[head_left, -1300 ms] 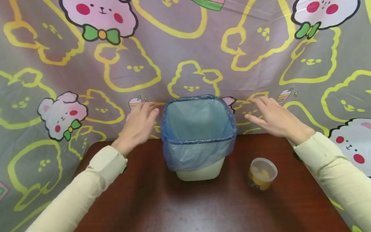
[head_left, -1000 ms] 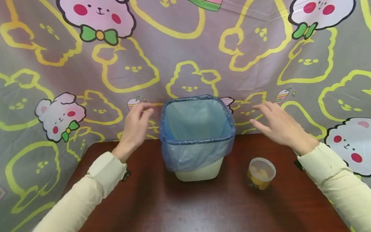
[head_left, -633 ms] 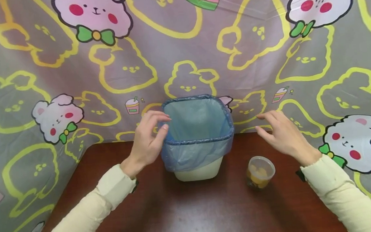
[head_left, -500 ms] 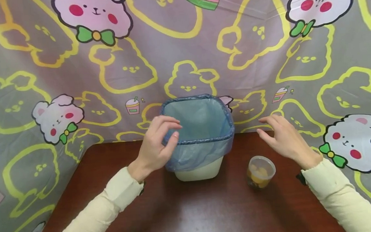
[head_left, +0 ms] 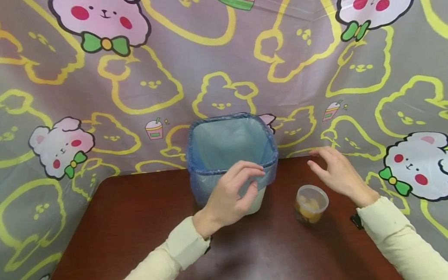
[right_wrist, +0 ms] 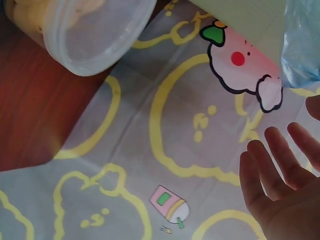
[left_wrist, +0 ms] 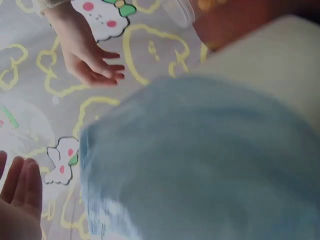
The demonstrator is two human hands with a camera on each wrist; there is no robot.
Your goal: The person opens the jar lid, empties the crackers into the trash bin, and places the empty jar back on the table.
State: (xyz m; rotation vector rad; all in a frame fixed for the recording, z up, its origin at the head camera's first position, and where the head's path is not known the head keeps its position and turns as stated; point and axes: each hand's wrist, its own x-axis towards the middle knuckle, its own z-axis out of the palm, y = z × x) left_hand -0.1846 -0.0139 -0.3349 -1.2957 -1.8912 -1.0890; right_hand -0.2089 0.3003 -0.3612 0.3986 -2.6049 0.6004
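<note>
My left hand hovers in front of the trash bin, fingers loosely bent and nothing in them. It hides part of the bin's front. A translucent blue bag lines the bin, folded over its rim. To the right of the bin stands a clear plastic tub with yellowish and dark pieces inside. My right hand hangs in the air just behind and right of the tub, empty, fingers relaxed. In the right wrist view the tub's lidded top is at upper left, apart from the spread fingers.
The dark red-brown table carries the bin near its back edge. Right behind it hangs a grey cloth printed with yellow outlines and white rabbits, which also drapes down both sides.
My left hand has moved from the bin's left side, rightward and nearer, to its front. The right hand has lowered slightly toward the tub. The bin and tub stay in place while the view shifts.
</note>
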